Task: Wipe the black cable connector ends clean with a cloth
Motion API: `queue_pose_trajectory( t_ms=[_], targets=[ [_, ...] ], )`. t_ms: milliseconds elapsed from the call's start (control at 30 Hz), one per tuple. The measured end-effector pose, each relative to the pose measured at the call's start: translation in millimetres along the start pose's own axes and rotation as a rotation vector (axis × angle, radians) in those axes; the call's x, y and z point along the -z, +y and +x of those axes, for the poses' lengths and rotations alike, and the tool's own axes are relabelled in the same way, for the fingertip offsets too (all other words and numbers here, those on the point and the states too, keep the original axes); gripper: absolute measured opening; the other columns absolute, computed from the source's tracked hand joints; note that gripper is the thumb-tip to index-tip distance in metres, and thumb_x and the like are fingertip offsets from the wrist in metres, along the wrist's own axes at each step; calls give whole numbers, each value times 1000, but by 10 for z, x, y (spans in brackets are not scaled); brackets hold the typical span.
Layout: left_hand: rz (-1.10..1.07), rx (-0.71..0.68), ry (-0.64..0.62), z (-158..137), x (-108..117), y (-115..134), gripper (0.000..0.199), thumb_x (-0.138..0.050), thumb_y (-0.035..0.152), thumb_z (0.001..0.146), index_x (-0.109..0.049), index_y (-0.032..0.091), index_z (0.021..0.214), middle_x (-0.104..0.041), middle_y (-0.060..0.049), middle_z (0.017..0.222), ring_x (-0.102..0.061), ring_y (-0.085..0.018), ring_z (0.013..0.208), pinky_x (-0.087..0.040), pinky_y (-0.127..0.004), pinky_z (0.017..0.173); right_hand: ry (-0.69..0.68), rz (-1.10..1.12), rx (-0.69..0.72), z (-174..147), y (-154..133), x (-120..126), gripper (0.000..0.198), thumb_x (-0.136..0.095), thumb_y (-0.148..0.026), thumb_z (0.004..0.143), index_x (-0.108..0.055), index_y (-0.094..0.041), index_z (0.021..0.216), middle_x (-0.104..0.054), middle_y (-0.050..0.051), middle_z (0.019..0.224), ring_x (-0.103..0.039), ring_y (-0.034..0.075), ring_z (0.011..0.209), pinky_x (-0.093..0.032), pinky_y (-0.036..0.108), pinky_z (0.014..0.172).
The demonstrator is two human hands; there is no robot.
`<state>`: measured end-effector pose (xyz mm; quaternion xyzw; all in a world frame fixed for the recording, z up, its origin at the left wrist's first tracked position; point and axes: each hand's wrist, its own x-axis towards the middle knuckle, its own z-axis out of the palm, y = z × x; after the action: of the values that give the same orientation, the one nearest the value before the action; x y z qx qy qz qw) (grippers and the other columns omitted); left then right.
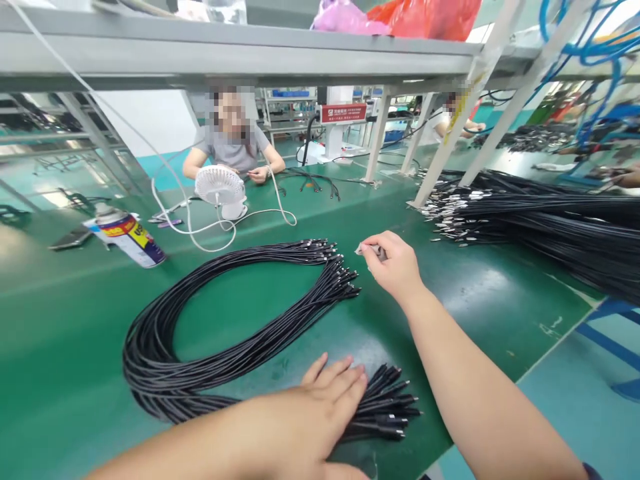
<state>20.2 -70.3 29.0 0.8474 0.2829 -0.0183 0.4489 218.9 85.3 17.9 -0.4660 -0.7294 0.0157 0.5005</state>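
A bundle of black cables [150, 347] lies in a loop on the green tabletop, with metal-tipped connectors at its ends. My left hand [320, 400] rests flat across one end of the bundle, fingers stretched out, near the connectors [395, 407] at the front edge. Beyond the other connector ends, my right hand [395, 263] is closed in a pinch on a small whitish cloth or wad of paper [375, 251]. Most of that wad is hidden by the fingers.
A spray can [130, 237] and a white fan [220, 187] with a trailing white cord stand at the back left. Many more black cables [540, 213] are piled at the right. A person [235, 143] sits across the table. An overhead shelf [250, 53] spans the top.
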Motion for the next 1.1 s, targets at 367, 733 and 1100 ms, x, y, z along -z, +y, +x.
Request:
queue_pose_trajectory(
  t_ms=[367, 733, 1100],
  targets=[
    [143, 431, 754, -779, 611, -432, 20, -68, 42, 76, -68, 25, 85, -69, -5, 83, -66, -25, 78, -49, -32, 72, -553, -399, -333, 13, 400, -18, 16, -59, -30, 82, -70, -20, 77, -65, 9, 85, -59, 21, 76, -44, 30, 63],
    [396, 549, 688, -1128, 275, -668, 33, -61, 43, 82, -61, 23, 109, -69, -7, 109, -64, -25, 102, -51, -37, 90, -832, 97, 355, -464, -263, -462, 64, -67, -46, 81, -45, -28, 140, -51, 11, 138, -42, 31, 131, -24, 61, 111],
    [651, 493, 641, -1037, 117, -764, 21, -61, 32, 87, -61, 18, 103, -69, -9, 96, -66, -27, 91, -53, -39, 79, -745, -71, 518, -488, -466, -460, 15, -69, -22, 82, -64, -18, 96, -66, 5, 94, -57, 24, 96, -21, 62, 111]
  ],
)
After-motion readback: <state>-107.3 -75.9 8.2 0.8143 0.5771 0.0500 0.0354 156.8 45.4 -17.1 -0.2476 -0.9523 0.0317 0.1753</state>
